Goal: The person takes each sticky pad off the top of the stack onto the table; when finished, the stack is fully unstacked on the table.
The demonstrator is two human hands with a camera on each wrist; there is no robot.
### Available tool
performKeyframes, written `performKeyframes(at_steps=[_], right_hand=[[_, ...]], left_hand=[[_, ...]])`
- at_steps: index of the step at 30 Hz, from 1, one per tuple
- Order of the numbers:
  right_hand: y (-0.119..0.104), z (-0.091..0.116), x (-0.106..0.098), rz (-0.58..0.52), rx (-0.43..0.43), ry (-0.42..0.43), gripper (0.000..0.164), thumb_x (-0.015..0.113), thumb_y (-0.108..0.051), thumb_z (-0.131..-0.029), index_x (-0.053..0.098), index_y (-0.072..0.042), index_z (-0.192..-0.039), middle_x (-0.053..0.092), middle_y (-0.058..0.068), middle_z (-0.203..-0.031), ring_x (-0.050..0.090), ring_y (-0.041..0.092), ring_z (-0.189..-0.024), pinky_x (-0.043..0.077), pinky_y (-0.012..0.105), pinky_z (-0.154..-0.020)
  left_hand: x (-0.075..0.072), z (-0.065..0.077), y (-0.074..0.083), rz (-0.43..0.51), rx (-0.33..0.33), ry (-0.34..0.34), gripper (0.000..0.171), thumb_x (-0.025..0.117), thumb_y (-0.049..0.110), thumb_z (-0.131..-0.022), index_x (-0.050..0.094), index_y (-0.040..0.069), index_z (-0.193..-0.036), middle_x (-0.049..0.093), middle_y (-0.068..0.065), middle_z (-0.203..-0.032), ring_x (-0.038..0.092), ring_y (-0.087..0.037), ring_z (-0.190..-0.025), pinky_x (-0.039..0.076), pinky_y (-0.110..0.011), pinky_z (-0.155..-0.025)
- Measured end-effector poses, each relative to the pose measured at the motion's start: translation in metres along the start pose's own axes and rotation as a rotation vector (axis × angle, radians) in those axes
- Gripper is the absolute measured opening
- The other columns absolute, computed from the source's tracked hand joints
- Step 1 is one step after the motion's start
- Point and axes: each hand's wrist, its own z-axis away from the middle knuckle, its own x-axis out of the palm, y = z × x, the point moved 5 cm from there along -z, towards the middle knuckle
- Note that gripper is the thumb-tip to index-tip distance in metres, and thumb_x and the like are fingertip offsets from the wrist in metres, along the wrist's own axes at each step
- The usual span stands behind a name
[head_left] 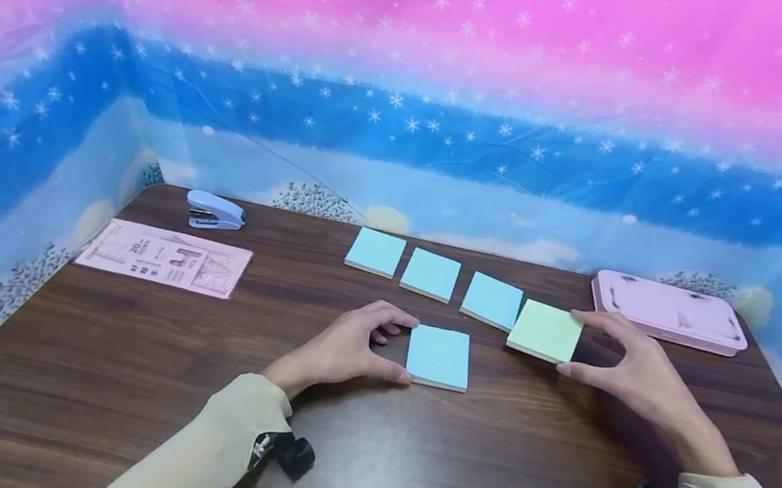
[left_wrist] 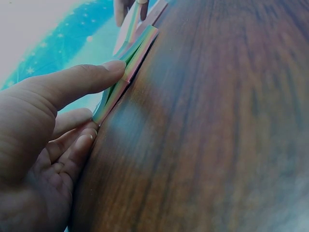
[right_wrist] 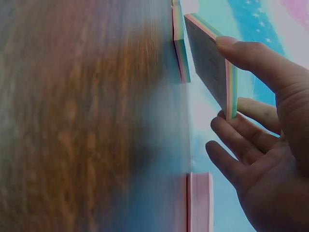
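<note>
My left hand (head_left: 353, 344) pinches the near pad of blue sticky notes (head_left: 439, 358) by its left edge, thumb at the near corner and fingers at the far one. In the left wrist view that sticky note pad (left_wrist: 140, 55) shows coloured layers parted by a narrow gap along its side. On the right, my right hand (head_left: 638, 367) grips a sticky note pad with a green top (head_left: 546, 331) between thumb and fingers. The right wrist view has this pad (right_wrist: 210, 63) raised off the table, its grey underside visible and its edge striped in several colours.
Three more blue-topped pads, left (head_left: 375, 251), middle (head_left: 430, 273) and right (head_left: 492, 300), lie in a slanting row. A pink case (head_left: 669, 311) is at the back right. A stapler (head_left: 215, 211) and a pink printed sheet (head_left: 165, 257) lie left on the brown table (head_left: 114, 371).
</note>
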Motion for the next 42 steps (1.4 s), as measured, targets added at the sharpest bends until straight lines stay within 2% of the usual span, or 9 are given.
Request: performKeyframes(at_steps=[13, 21, 32, 36, 42], right_hand=[[0.013, 0.001, 0.004, 0.006, 0.014, -0.041, 0.082, 0.088, -0.051, -0.085, 0.057, -0.017, -0.153, 0.048, 0.020, -0.159, 0.037, 0.049, -0.148, 0.031, 0.076, -0.111], [0.016, 0.000, 0.010, 0.003, -0.014, -0.074, 0.079, 0.087, -0.042, -0.089, 0.054, -0.012, -0.154, 0.052, 0.021, -0.153, 0.049, 0.046, -0.138, 0.039, 0.070, -0.107], [0.018, 0.000, 0.016, -0.011, -0.051, -0.123, 0.073, 0.085, -0.030, -0.093, 0.053, -0.007, -0.154, 0.054, 0.020, -0.152, 0.046, 0.044, -0.141, 0.041, 0.062, -0.107], [0.017, -0.002, 0.014, -0.006, -0.069, -0.118, 0.073, 0.086, -0.029, -0.093, 0.053, -0.007, -0.154, 0.052, 0.020, -0.153, 0.045, 0.042, -0.141, 0.039, 0.062, -0.108], [0.019, -0.002, 0.014, 0.011, -0.089, -0.112, 0.073, 0.088, -0.028, -0.091, 0.054, -0.007, -0.152, 0.053, 0.020, -0.152, 0.044, 0.042, -0.142, 0.037, 0.065, -0.109]], left_hand=[[0.000, 0.001, 0.001, 0.006, -0.005, 0.000, 0.068, 0.094, 0.025, -0.083, 0.065, 0.015, -0.143, 0.059, 0.001, -0.138, 0.059, -0.017, -0.121, 0.052, -0.036, -0.104], [0.000, 0.001, 0.000, 0.006, 0.002, -0.010, 0.068, 0.094, 0.026, -0.084, 0.065, 0.014, -0.144, 0.059, 0.000, -0.138, 0.059, -0.018, -0.121, 0.052, -0.037, -0.104], [0.002, 0.001, -0.002, -0.012, -0.001, -0.015, 0.068, 0.093, 0.026, -0.084, 0.064, 0.015, -0.144, 0.059, 0.000, -0.138, 0.059, -0.018, -0.121, 0.052, -0.036, -0.104], [-0.001, -0.001, -0.001, -0.010, 0.018, -0.007, 0.067, 0.093, 0.024, -0.084, 0.064, 0.013, -0.144, 0.059, -0.001, -0.138, 0.058, -0.018, -0.122, 0.052, -0.036, -0.104], [-0.001, -0.001, -0.001, -0.010, 0.001, -0.013, 0.067, 0.093, 0.027, -0.084, 0.065, 0.016, -0.144, 0.059, 0.002, -0.137, 0.058, -0.017, -0.121, 0.052, -0.036, -0.104]])
